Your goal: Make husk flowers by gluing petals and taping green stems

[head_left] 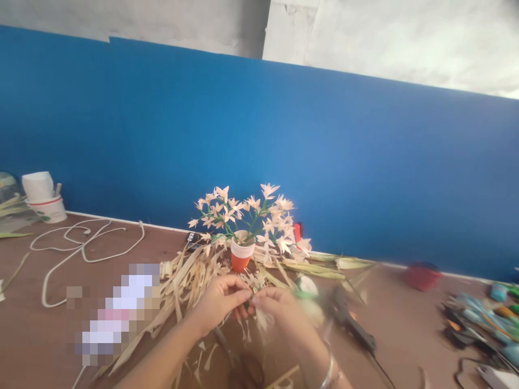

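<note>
My left hand (225, 300) and my right hand (275, 303) meet in front of a red and white paper cup (240, 263). Both are closed, thumbs and fingertips pinched together on a small sprig of pale husk flowers (254, 281) whose blossoms show above and below the fingers. Its stem is mostly covered by my fingers. Out of the cup rise green branching stems with many cream flowers (227, 213). Dry husk strips (184, 278) lie around the cup and to the left of my hands. Dark-handled scissors (251, 370), blurred, lie below my wrists.
A black glue gun (352, 322) with its cord lies to the right, near a whitish-green roll (307, 286). Farther right are a red bundle (421, 276) and a jumble of coloured items (486, 319). A white cable (83, 246) and a pixelated object (121, 313) are on the left.
</note>
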Demonstrator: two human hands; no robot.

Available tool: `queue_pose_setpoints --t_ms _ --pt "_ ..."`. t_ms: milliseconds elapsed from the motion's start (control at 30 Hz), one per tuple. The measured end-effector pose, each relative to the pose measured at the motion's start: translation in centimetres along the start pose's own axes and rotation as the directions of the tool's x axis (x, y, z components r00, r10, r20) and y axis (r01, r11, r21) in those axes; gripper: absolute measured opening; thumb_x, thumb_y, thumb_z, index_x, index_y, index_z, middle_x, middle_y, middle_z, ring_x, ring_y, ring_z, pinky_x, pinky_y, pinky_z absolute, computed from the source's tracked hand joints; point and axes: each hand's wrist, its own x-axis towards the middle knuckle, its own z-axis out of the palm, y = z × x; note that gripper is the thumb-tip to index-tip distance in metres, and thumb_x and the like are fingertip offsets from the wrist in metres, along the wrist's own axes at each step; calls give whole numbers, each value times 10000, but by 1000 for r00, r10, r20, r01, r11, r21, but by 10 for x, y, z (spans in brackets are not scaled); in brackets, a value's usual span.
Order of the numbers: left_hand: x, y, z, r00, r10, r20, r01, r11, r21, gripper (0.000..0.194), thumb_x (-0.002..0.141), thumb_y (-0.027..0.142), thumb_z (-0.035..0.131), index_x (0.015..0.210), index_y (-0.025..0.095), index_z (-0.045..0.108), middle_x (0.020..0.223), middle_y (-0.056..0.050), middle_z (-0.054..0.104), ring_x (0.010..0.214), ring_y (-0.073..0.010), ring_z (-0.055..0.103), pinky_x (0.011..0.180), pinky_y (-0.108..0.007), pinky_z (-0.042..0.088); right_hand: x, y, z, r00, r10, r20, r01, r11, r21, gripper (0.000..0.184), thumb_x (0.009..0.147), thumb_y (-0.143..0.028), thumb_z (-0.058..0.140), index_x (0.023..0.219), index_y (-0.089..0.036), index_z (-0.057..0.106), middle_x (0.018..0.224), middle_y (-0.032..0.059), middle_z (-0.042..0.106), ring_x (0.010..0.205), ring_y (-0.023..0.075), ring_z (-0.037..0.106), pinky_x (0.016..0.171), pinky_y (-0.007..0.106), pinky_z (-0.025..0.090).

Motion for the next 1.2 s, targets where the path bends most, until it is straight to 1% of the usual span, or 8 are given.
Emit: queue_pose_setpoints --t_ms 100,167,333,567,800,967,1100,1200 --pt "0 0 2 999 5 -42 -3 998 56 215 672 344 661 663 151 567 523 11 622 436 -109 561 406 -195 409 -2 1 3 996 -32 -85 16 983 -182 177 718 -261 540 608 -158 633 597 18 638 618 160 577 610 270 418" --pt "1 -2 3 995 16 -101 -7 995 95 201 681 330 648 646 151 562 498 24 593 423 -102 543 400 -191 400 -4 3 7 961 -185 -204 90 910 -404 101 693 -203 539 669 -176 634 682 18 655 690 178 577 679 302 413" --pt "4 -11 6 990 26 -140 -10 994 113 206 697 342 627 662 145 581 517 15 595 426 -107 532 359 -186 366 -7 12 16 764 -601 -235 181 549 -816 108 672 -109 555 684 -210 592 684 -12 614 744 187 534 919 433 264" --pt "7 -12 3 990 -29 -138 36 998 50 194 640 304 682 710 130 631 517 9 627 473 -121 581 493 -227 463 -4 15 13 663 -733 -150 220 383 -897 165 755 -139 525 609 -208 558 597 -28 573 678 157 510 952 411 222" --pt "4 -8 8 991 -34 -126 35 999 3 236 660 369 659 665 156 559 469 29 583 422 -118 561 387 -195 400 -5 11 13 619 -766 -172 247 397 -884 138 760 -152 537 645 -213 583 616 -32 606 676 148 533 939 396 237" --pt "7 -10 5 989 46 -142 -37 997 64 236 634 368 683 699 152 614 503 25 599 419 -121 551 454 -239 446 -5 9 12 705 -659 -262 257 582 -772 125 721 -173 566 607 -205 608 622 -14 627 667 162 553 879 384 313" --pt "6 -8 2 992 23 -123 -17 998 53 255 617 362 699 736 140 660 521 15 615 411 -112 537 446 -234 429 -2 5 8 920 -276 -280 123 879 -461 150 688 -185 551 554 -181 619 582 -1 630 606 157 554 623 267 398" --pt "3 -5 2 995 3 -99 -1 1000 24 247 600 363 714 673 139 640 513 13 616 403 -102 530 427 -218 417 -1 3 2 983 -55 -174 14 973 -232 164 684 -230 569 543 -164 622 527 -13 604 517 120 507 513 228 359"
